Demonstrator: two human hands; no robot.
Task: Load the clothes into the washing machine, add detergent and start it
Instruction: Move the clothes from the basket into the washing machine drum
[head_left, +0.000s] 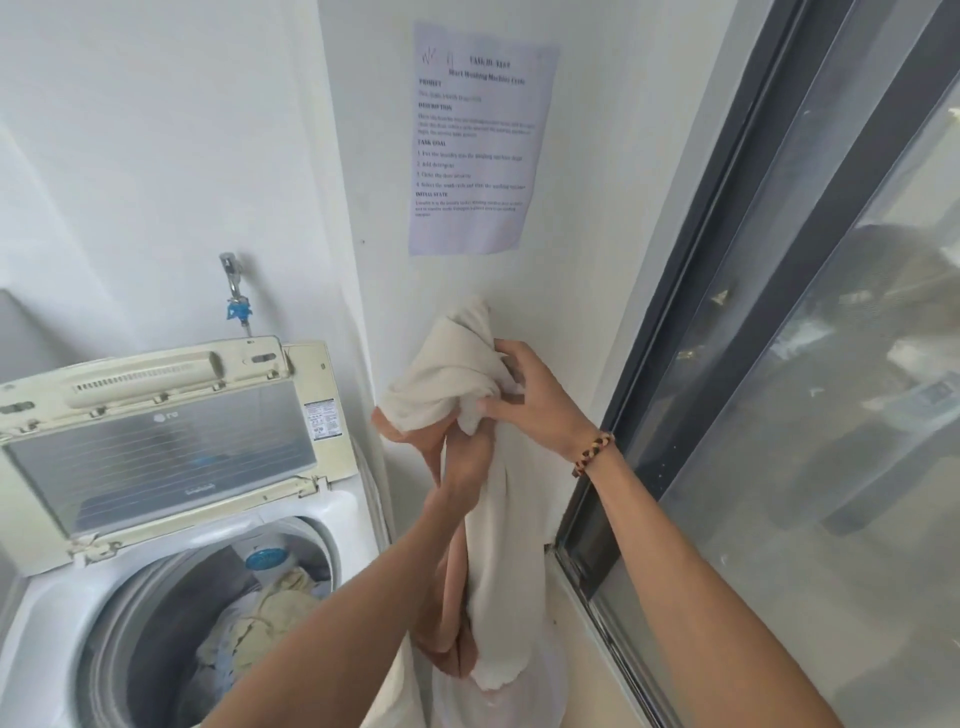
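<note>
A cream garment (498, 545) hangs in the air beside the wall, bunched at the top, with a tan-pink cloth (441, 623) hanging behind it. My right hand (530, 395) grips the bunched top of the cream garment. My left hand (460, 457) holds the fabric just below, its fingers partly hidden by cloth. To the left stands a white top-loading washing machine (47, 623) with its lid (161, 447) raised. Several pale yellow and light blue clothes (260, 618) lie in its drum.
A tap with a blue fitting (236, 296) is on the wall behind the washer. A printed task sheet (475, 140) is taped to the wall. A dark-framed sliding glass door (779, 364) runs along the right. A white bag or basket (540, 691) sits below the garment.
</note>
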